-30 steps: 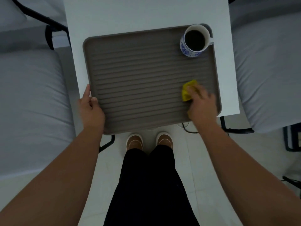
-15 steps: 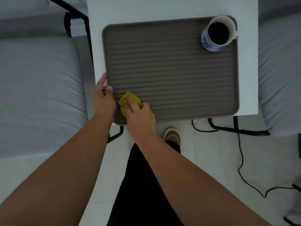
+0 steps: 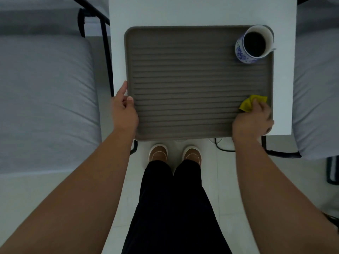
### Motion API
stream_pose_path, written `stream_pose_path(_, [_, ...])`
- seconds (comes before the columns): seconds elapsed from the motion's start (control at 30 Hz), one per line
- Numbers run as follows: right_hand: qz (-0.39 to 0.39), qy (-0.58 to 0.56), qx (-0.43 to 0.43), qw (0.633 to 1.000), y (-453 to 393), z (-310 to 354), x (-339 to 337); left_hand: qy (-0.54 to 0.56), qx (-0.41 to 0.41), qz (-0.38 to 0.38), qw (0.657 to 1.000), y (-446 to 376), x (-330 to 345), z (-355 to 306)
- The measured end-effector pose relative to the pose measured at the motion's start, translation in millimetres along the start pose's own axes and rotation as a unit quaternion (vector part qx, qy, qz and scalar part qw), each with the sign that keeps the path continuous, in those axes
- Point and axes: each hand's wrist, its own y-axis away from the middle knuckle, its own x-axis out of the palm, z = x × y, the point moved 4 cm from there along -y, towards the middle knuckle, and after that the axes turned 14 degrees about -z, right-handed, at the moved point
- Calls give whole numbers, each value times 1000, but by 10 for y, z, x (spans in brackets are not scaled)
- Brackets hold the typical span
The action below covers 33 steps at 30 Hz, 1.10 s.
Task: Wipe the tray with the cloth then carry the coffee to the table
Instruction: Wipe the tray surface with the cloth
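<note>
Head view: tray wipe under way, cup on tray.

The ribbed tray (image 3: 192, 79) lies on a white table (image 3: 183, 11). The right hand (image 3: 252, 120) presses a yellow cloth (image 3: 249, 104) onto the tray's near right corner, fingers closed over it. The left hand (image 3: 124, 111) grips the tray's left rim, thumb on the ribbed face. The cup (image 3: 254, 45) of coffee stands upright in the far right corner, well apart from the cloth.

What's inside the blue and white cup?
The cup holds a dark liquid, probably the coffee, filling it fairly high. It stands in the far right corner of the tray. The liquid hides the cup's bottom.
</note>
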Motion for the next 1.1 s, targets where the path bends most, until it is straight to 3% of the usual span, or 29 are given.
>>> stream_pose_path(0.07, [5,-1,-54,999,240,350,76,1,2,3,1000,-2,3,12])
stream_pose_path(0.17, [65,-25,-235,969,887,905,218,-2,5,4,1000,-8,7,5])
stream_pose_path(0.3, [149,-40,-416,896,1513,1456,221,4,1,3,1000,-6,3,2])
stream_pose_path(0.4, [191,-42,-509,838,1442,1551,235,15,-9,4,1000,-4,5,11])
stream_pose_path(0.43, [186,-40,-519,834,1305,1531,254,11,-12,5,1000,-3,6,5])
stream_pose_path(0.5, [155,-31,-484,860,852,1388,327,-5,-11,6,1000,5,-1,-1])
stream_pose_path(0.63, [84,8,-264,961,-196,814,238,-14,-1,6,1000,23,-12,-5])
stream_pose_path(0.73, [57,30,-155,986,-373,689,172,-19,1,3,1000,18,-4,-8])
stream_pose_path(0.97, [106,-5,-269,957,446,1642,456,-21,-4,-6,1000,55,-7,-80])
stream_pose_path(1.1, [181,-47,-409,893,1053,2199,427,-10,-14,1,1000,51,-6,-75])
